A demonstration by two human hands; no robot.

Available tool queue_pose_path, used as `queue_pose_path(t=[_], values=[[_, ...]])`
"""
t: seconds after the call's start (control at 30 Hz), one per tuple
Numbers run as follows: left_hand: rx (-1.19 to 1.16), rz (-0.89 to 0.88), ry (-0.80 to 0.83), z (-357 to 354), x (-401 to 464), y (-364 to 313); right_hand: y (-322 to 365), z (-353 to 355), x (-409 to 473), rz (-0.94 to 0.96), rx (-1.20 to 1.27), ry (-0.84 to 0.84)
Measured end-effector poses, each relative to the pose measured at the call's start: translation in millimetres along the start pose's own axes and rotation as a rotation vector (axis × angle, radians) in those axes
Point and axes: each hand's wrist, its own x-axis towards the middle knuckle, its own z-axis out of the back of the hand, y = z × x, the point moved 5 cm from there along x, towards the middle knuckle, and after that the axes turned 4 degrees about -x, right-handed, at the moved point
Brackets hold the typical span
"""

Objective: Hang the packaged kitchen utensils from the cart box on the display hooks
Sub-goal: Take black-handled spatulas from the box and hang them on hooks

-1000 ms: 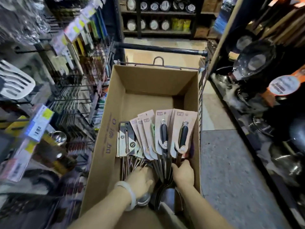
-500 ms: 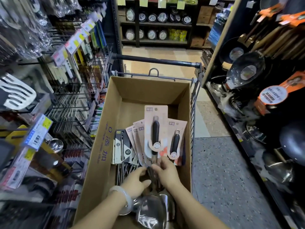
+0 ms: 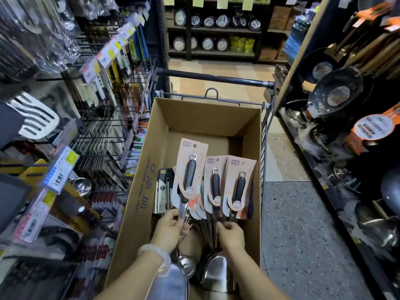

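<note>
two hands work in the cart box (image 3: 140, 191). left hand (image 3: 171, 229) pinches the metal stem of one carded utensil (image 3: 190, 169), lifted above the rest. right hand (image 3: 232, 234) curls on the other utensils' (image 3: 227, 185) stems. metal looks stiff, smooth and maybe slippery; the card bends, so hold the stem. display hooks (image 3: 104, 135) wait left.

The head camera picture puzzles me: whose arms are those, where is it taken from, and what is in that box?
There is no robot: a person wears a camera on the head, looking down at their own arms. The brown cardboard box sits in a wire shopping cart between shop shelves. It holds black-handled steel utensils on pink cards. The left hand grips the metal shaft of one raised carded utensil. The right hand curls round the shafts of others in the box. The display hooks wait on the left.
</note>
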Motion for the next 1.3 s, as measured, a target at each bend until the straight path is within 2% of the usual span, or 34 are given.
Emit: queue_pose_path(t=[0.1,0.4,0.53,0.63,0.87,1.07,1.17,1.3], values=[[-0.063,0.045,-0.018,-4.9,3.1,9.9,-25.0,11.4,19.2,-0.19,0.128,-0.117],[-0.131,0.012,-0.001,-6.1,6.7,1.2,-26.2,11.1,35.4,-0.163,0.317,-0.175],[-0.162,-0.025,-0.03,-0.5,6.0,-10.7,-18.2,7.7,19.8,-0.072,0.44,-0.1],[-0.196,-0.058,-0.063,5.9,3.7,-21.9,2.5,7.7,9.9,0.037,0.431,-0.03],[-0.218,-0.159,-0.091,28.6,-11.1,-56.2,68.7,1.7,-13.8,0.18,0.535,0.181],[-0.277,-0.243,-0.183,51.5,-37.4,-87.1,122.9,-4.3,-47.8,0.271,0.614,0.414],[-0.291,-0.308,-0.24,63.3,-53.4,-101.4,156.0,-6.9,-71.3,0.315,0.632,0.516],[-0.326,-0.396,-0.33,76.6,-82.1,-127.3,199.6,-5.9,-108.5,0.425,0.517,0.642]])
